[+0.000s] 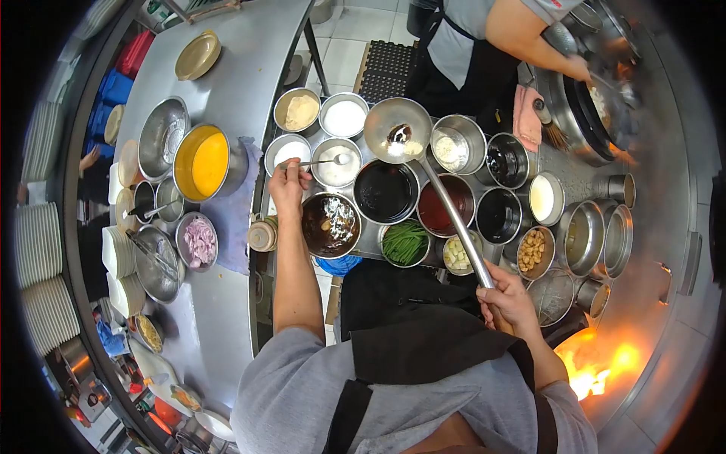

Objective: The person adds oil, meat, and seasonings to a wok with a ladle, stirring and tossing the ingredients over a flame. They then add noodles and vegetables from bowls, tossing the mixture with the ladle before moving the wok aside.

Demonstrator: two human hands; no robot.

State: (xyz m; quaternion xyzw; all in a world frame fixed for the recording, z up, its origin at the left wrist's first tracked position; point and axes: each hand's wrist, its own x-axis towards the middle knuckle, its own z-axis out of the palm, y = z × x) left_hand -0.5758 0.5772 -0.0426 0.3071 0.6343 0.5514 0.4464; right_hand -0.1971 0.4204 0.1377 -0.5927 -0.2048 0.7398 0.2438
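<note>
My left hand (289, 186) is closed on the handle of a small spoon (324, 160); white seasoning sits in its tip, over a bowl of white granules (331, 175). My right hand (508, 300) grips the wooden end of a long metal ladle (463, 228). Dark liquid and a pale paste or powder lie in the ladle's round bowl, which hangs above the seasoning pots. Around it stand bowls of white powder (345, 117), tan powder (302, 112), black sauce (386, 191), red sauce (446, 204) and glossy brown sauce (331, 224).
Flames (594, 367) burn at the lower right beside my right arm. A co-worker's arm (529, 38) reaches to a wok (586, 113) at the upper right. On the steel table (234, 68) at left are a pot of yellow liquid (210, 163) and sliced onions (200, 242).
</note>
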